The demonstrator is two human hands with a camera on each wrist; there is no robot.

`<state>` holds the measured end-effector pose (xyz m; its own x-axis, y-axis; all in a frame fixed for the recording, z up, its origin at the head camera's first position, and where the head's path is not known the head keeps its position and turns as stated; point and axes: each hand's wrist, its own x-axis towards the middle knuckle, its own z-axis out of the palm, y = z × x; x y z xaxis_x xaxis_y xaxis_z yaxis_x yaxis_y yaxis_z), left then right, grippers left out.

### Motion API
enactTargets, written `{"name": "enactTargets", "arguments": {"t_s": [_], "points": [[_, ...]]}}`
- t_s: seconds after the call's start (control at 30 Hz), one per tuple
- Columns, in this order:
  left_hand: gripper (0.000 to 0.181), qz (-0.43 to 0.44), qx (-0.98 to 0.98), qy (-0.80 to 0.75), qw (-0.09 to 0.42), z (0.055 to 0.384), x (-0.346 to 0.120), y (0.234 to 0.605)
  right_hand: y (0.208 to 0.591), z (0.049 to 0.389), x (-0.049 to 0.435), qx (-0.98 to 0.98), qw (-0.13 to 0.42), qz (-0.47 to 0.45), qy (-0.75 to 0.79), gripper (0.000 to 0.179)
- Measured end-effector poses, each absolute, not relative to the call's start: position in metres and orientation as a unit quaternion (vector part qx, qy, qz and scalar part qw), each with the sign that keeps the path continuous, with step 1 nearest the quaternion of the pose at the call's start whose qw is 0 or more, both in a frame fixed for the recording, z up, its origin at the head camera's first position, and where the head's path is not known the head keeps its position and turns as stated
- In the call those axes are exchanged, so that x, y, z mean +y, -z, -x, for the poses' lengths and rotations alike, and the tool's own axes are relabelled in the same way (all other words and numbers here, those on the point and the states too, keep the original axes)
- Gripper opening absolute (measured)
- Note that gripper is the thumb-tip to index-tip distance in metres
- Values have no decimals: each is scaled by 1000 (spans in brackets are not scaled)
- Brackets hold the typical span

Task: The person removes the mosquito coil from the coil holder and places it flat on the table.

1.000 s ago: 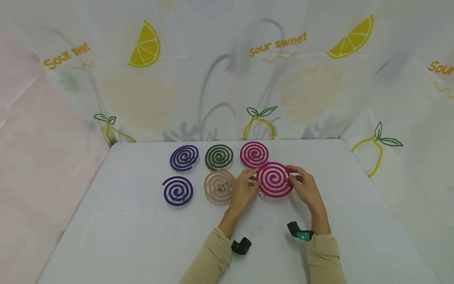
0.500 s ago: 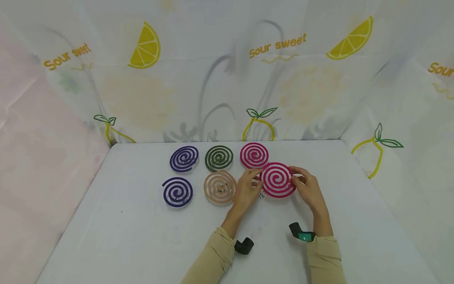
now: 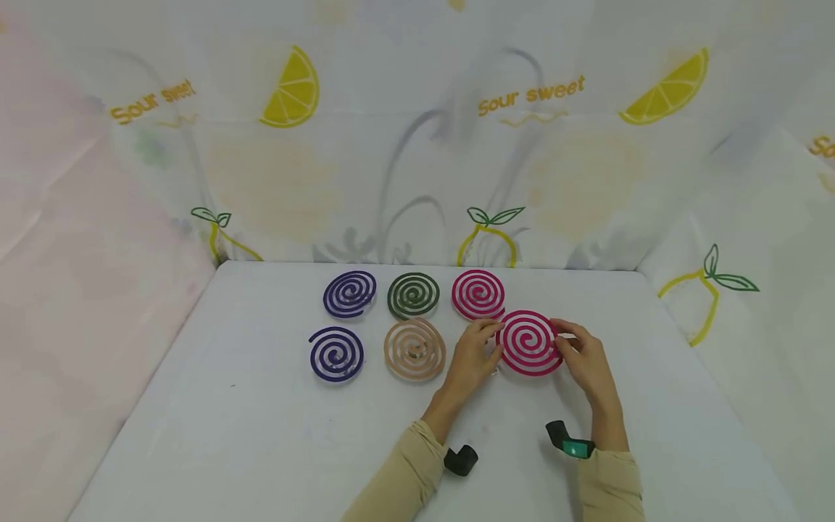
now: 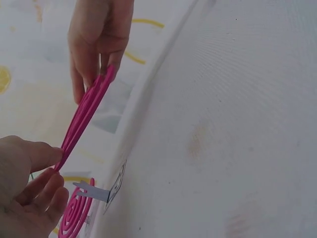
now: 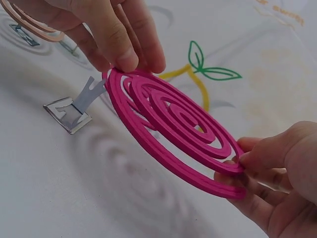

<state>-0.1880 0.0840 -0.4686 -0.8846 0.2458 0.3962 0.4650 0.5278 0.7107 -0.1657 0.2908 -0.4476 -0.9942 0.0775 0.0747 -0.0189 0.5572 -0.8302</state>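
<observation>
Both hands hold a pink mosquito coil tilted above the white table. My left hand pinches its left edge between thumb and fingers; my right hand pinches the opposite edge. In the right wrist view, the coil's spiral sags out of a flat plane, its outer turn parted from the inner ones. A small metal coil stand with an upright prong sits on the table, near and below the left hand's end of the coil; the head view mostly hides it.
Behind the left hand another pink coil sits near the table's back edge. To its left are a green coil and a dark blue coil. A tan coil and a second blue coil form the nearer row.
Both hands have shifted slightly right together, with the pink coil between them. The head view has also turned a little. The other coils stay in place.
</observation>
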Motion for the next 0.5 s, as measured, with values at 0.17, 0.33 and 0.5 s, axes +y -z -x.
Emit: {"name": "enactTargets", "arguments": {"t_s": [0.17,0.33,0.5], "points": [[34,214,-875,417,117,185,87,470,451,161,294,-886,44,36,-461,37],[34,215,-879,409,117,185,86,470,452,163,294,-888,42,33,-456,37],[36,235,-889,377,112,185,85,473,452,164,295,-891,27,42,-450,37]]}}
